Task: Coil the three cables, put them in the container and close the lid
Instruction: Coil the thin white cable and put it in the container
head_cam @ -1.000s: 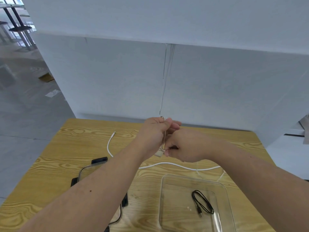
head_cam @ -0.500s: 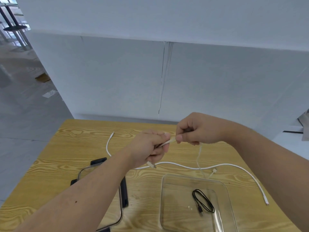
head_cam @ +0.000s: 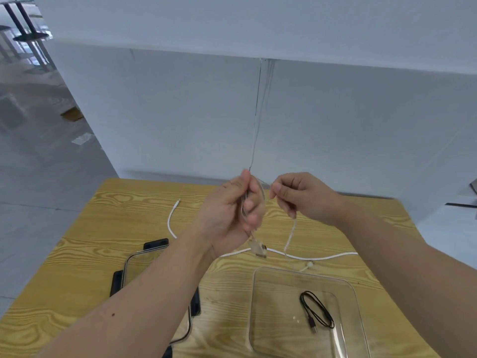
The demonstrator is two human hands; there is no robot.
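both hands are raised over the middle of the wooden table point(head_cam: 98, 228). the left hand point(head_cam: 229, 215) has its fingers curled round loops of a thin white cable point(head_cam: 291, 233), and the cable's plug point(head_cam: 257, 248) dangles from the hand toward 6 o'clock. at 3 o'clock from it, just apart, the right hand point(head_cam: 307, 196) pinches the same cable between thumb and forefinger; a loose strand hangs from that pinch toward the table. a long white cable point(head_cam: 322, 257) lies uncoiled on the wood, running from 10 o'clock of the table across to 3 o'clock. the clear container point(head_cam: 254, 288) sits open at 5 o'clock with a coiled black cable point(head_cam: 317, 312) inside. the lid point(head_cam: 128, 262) lies at 7 o'clock, partly hidden under the left forearm.
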